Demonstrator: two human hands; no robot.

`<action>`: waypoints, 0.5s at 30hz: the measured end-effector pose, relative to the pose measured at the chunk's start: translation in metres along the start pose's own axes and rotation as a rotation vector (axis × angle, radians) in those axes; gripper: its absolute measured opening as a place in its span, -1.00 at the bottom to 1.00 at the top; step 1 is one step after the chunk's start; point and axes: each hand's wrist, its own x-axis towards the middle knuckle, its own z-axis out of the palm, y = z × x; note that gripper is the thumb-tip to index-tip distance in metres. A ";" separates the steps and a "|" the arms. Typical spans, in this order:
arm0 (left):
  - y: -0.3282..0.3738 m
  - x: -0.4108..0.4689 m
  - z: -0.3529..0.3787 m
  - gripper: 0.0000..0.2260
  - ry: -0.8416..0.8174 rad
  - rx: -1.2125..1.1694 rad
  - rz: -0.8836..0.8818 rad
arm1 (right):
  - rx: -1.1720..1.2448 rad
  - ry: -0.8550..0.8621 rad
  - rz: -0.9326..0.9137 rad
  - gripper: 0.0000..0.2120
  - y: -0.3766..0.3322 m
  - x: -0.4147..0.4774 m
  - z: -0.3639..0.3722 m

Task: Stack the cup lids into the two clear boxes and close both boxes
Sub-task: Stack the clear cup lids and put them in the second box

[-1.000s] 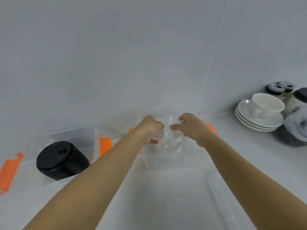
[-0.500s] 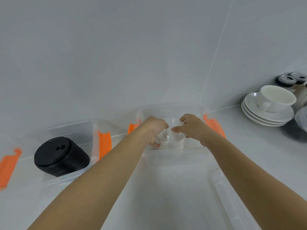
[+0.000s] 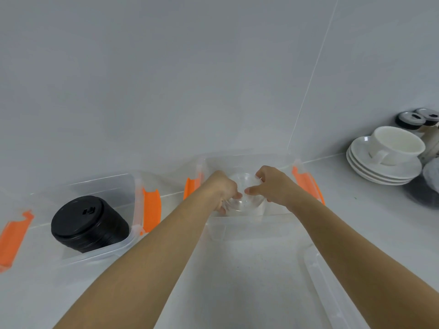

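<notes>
Grey tiled walls back a pale counter. At nine o'clock, the left clear box (image 3: 99, 186) holds black lids (image 3: 86, 224). At centre, the left hand (image 3: 224, 189) and right hand (image 3: 273, 185) pinch a stack of clear lids (image 3: 245, 200) inside the right clear box (image 3: 249, 230). Stacking looks nearly done; next, release gently, then fetch the box cover (image 3: 332, 288) at four o'clock.

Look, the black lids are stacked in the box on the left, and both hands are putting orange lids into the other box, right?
Almost. The black lids do sit in the left box, and both the left hand and right hand are in the other box. But the head view shows that the lids they hold are clear, not orange. The orange parts are the boxes' latches.
</notes>
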 end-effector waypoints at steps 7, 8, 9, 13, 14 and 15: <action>0.011 -0.018 -0.008 -0.58 0.128 0.097 0.169 | -0.052 0.004 -0.009 -0.51 -0.008 -0.009 -0.004; 0.012 -0.020 -0.009 -0.56 0.132 0.092 0.196 | -0.063 0.004 -0.014 -0.50 -0.009 -0.011 -0.005; 0.014 -0.023 -0.010 -0.53 0.140 0.089 0.216 | -0.072 0.003 -0.014 -0.50 -0.010 -0.012 -0.005; 0.017 -0.033 -0.009 -0.51 0.128 0.059 0.219 | -0.018 -0.016 0.037 -0.48 -0.012 -0.017 -0.006; 0.018 -0.035 -0.008 -0.55 0.100 0.021 0.199 | 0.035 -0.031 0.075 -0.49 -0.012 -0.019 -0.007; 0.018 -0.036 -0.007 -0.58 0.068 -0.042 0.168 | 0.095 -0.045 0.115 -0.52 -0.013 -0.020 -0.009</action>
